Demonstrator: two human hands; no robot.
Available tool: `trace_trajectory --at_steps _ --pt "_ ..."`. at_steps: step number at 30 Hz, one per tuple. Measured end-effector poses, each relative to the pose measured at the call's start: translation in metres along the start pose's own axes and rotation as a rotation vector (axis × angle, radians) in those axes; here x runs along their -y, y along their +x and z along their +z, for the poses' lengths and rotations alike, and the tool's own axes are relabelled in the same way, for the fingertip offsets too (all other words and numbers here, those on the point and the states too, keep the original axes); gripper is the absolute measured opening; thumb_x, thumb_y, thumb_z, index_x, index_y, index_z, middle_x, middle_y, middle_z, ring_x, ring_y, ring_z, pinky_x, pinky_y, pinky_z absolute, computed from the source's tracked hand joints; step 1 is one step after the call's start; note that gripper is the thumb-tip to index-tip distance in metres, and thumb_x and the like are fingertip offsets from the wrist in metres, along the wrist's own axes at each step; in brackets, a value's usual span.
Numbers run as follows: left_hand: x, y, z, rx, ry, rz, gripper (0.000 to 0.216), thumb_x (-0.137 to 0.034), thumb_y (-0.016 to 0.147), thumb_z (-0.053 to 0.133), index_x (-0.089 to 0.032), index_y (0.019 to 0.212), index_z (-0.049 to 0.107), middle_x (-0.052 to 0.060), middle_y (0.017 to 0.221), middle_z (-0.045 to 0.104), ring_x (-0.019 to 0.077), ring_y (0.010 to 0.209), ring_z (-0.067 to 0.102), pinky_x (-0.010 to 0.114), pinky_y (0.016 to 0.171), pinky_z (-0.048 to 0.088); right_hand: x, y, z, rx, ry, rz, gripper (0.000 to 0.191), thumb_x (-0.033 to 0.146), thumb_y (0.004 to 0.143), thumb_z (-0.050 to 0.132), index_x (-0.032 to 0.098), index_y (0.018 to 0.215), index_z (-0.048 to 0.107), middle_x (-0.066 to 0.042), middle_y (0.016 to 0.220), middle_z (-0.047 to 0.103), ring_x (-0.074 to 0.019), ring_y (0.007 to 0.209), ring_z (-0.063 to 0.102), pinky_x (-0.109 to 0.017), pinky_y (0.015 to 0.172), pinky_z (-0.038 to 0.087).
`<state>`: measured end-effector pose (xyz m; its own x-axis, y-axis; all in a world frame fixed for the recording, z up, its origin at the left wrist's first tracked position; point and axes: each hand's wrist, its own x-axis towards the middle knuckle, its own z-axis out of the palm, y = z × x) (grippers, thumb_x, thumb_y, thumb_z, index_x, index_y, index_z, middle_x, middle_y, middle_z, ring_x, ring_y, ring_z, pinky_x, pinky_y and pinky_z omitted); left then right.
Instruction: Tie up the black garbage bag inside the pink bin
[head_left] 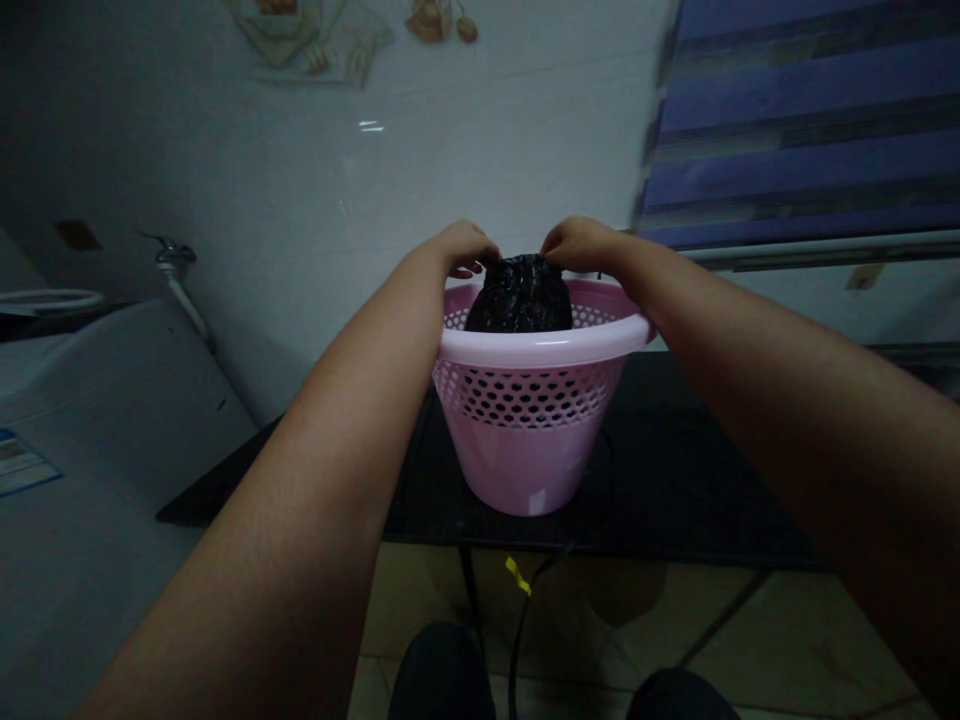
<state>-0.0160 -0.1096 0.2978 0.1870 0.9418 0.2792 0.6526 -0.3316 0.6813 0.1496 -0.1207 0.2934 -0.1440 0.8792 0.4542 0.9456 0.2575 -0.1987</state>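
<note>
A pink plastic basket (534, 440) with a perforated upper wall stands on a dark table (675, 480). A crumpled black plastic bag (519, 295) sticks up out of the basket near its far rim. My left hand (461, 247) is closed, pinching the bag's top left edge. My right hand (581, 245) is closed on the bag's top right edge. Both forearms reach forward on either side of the basket.
A white appliance top (90, 440) with a blue label lies at the left. A tiled wall stands behind, with a purple striped blind (802, 120) at the right. A black cable with a yellow tag (517, 577) hangs under the table.
</note>
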Motion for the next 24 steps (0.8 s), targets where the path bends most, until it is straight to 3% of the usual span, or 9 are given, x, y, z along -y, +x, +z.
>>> trace_trajectory --at_steps 9,17,24 --pt "0.0008 0.0069 -0.0030 0.121 0.013 -0.035 0.009 -0.012 0.063 0.062 -0.016 0.063 0.054 -0.001 0.070 0.057 0.0081 0.062 0.047 0.024 0.061 0.040 0.0081 -0.0043 -0.0050 0.104 -0.142 0.040 0.028 0.021 0.081 0.050 0.004 0.097 0.066 -0.016 0.089 0.064 -0.0208 0.081 0.058 -0.029 0.067 0.042" --pt "-0.0030 0.0005 -0.0004 0.221 -0.012 -0.083 0.011 -0.006 0.068 0.053 -0.014 0.061 0.053 -0.001 0.059 0.054 0.0078 0.060 0.046 0.024 0.063 0.037 0.0060 -0.0016 -0.0034 0.097 -0.131 0.025 0.033 0.020 0.082 0.045 0.004 0.105 0.062 -0.017 0.094 0.063 -0.0208 0.083 0.057 -0.027 0.064 0.040" --pt "-0.0030 -0.0010 0.0004 0.272 -0.013 -0.092 0.009 -0.005 0.070 0.049 -0.013 0.066 0.052 0.000 0.063 0.057 0.0067 0.060 0.042 0.023 0.061 0.033 0.0039 -0.0003 -0.0024 0.103 -0.108 -0.018 0.036 0.019 0.085 0.039 0.003 0.108 0.062 -0.017 0.099 0.063 -0.0209 0.083 0.057 -0.028 0.066 0.039"
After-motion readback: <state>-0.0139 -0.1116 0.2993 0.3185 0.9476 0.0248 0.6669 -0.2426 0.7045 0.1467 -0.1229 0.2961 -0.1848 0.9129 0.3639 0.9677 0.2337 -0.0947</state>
